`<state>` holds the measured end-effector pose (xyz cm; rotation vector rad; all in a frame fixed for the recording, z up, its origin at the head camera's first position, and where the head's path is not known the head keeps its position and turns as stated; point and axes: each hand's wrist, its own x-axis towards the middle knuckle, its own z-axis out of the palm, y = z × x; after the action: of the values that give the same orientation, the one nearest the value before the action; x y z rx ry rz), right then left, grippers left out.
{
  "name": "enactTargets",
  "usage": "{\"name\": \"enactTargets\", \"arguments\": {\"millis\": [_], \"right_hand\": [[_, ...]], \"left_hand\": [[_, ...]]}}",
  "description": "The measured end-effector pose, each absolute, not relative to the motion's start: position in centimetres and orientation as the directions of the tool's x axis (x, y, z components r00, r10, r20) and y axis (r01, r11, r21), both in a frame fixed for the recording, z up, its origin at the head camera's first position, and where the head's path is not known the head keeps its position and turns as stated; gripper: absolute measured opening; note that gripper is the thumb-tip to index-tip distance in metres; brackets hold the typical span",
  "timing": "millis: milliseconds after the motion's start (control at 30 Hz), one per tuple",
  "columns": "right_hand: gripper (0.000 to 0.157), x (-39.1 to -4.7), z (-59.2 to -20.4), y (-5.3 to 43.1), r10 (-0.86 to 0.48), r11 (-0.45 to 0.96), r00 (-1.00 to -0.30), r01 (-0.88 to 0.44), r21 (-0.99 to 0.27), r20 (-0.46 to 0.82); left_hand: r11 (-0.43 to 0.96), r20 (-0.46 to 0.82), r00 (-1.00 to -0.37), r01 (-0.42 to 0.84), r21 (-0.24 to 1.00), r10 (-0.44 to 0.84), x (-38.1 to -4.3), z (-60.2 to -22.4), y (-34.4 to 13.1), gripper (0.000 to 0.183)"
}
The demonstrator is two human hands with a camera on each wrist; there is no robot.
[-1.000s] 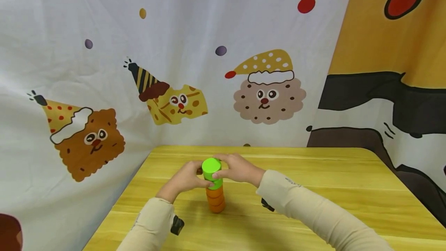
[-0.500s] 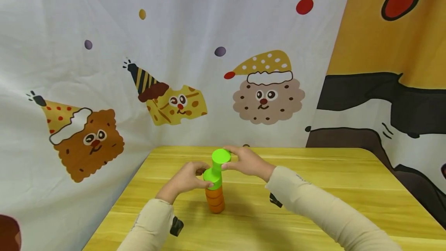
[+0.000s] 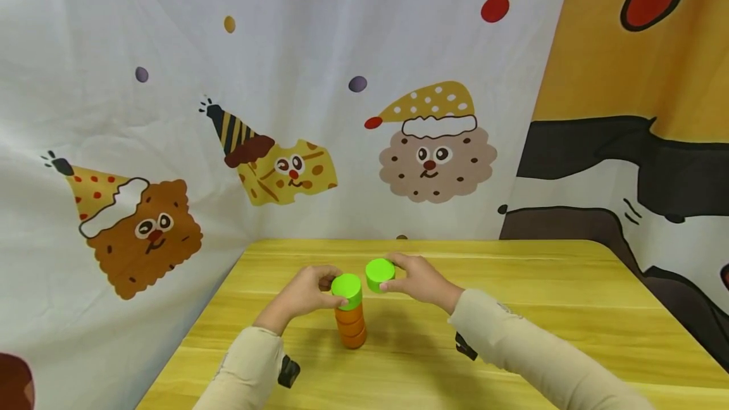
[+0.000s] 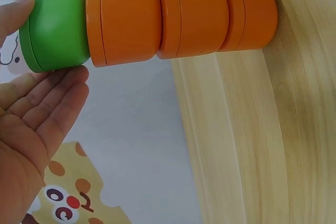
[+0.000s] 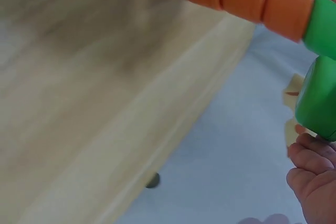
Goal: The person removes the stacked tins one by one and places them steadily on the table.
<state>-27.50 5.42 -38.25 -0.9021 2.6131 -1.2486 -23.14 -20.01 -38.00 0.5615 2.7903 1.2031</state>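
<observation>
Pinching one green block (image 3: 348, 290) between thumb and fingers, my left hand (image 3: 304, 293) sits just left of centre in the lower half of the head view. Beneath that block, three orange blocks (image 3: 350, 328) stand stacked upright on the wood-grain table (image 3: 529, 309). My right hand (image 3: 423, 281) pinches a second green block (image 3: 380, 275), raised, just right of the first and apart from it. Cartoon-printed white cloth (image 3: 296, 37) fills much of the upper frame.

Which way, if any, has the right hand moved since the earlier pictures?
Yes: in the head view, the right hand has moved rightward, farther from the standing orange pieces.
</observation>
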Motion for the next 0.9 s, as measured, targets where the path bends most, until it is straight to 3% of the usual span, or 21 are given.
{"name": "enactTargets", "arguments": {"millis": [333,900], "right_hand": [[0.06,-26.7,-42.3,5.9,-0.552,0.411,-0.828,-0.37,-0.833,0.096],[0.06,-25.1,-48.0,6.2,-0.537,0.387,-0.839,-0.341,-0.857,0.091]], "left_hand": [[0.623,0.082,-0.939,0.285,0.728,0.334,-23.1,-38.2,-20.0,0.046],[0.61,0.066,-0.943,0.264,0.747,0.327,-22.9,-38.1,-20.0,0.049]]}}
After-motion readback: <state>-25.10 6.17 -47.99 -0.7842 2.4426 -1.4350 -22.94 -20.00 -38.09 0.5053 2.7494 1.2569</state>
